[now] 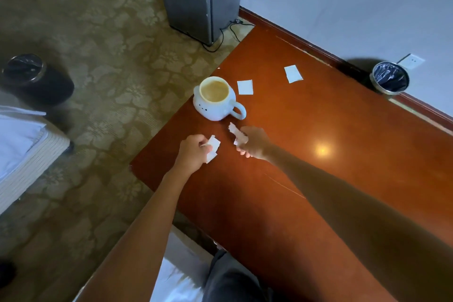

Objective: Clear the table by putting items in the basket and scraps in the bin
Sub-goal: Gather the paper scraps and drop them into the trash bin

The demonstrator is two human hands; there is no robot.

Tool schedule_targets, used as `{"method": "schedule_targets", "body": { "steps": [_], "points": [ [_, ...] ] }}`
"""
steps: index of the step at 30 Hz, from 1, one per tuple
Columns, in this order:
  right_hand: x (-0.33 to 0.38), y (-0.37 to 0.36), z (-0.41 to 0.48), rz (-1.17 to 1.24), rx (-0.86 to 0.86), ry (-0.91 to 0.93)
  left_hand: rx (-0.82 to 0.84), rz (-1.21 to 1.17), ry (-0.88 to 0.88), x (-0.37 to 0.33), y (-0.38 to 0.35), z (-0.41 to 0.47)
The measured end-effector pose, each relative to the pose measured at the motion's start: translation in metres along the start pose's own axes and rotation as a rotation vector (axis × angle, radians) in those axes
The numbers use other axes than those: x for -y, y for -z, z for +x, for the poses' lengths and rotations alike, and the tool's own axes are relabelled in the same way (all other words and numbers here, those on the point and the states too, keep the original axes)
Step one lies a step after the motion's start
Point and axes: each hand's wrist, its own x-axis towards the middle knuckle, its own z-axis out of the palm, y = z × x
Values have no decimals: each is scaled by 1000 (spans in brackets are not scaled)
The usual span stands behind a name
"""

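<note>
My left hand (193,152) pinches a white paper scrap (212,148) just above the brown table (318,179), near its left edge. To its right, my right hand (253,142) grips a crumpled white scrap (236,131) that sticks out toward the mug. A white mug (215,99) with a yellowish inside stands just beyond both hands, handle pointing right. Two flat white paper scraps lie past the mug, one (245,87) close to it and one (293,73) farther right. A black-lined bin (390,78) stands at the table's far edge by the wall.
A second dark bin (31,76) stands on the patterned carpet to the left. A dark cabinet (198,0) with a cable stands beyond the table's far corner. A bed corner (22,152) shows at the left edge. No basket is in view.
</note>
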Motion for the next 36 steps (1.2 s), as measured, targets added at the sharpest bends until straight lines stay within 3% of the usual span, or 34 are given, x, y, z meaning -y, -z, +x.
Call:
{"method": "schedule_targets", "body": {
  "steps": [4, 7, 15, 19, 25, 36],
  "points": [
    [-32, 44, -8, 91, -141, -72, 114, 18, -181, -64, -28, 4],
    [-57, 80, -5, 182, -238, -152, 94, 39, -261, -114, -50, 21],
    [-76, 152, 47, 164, -301, -149, -165, 115, -101, -172, -69, 100],
    [-76, 174, 89, 57, -374, -172, -159, 172, -25, -178, -62, 132],
    [-75, 178, 132, -70, -327, -184, -181, 225, 134, -171, -65, 158],
    [-68, 162, 146, -73, -356, -141, -110, 209, 107, -158, -69, 167]
  ]
}}
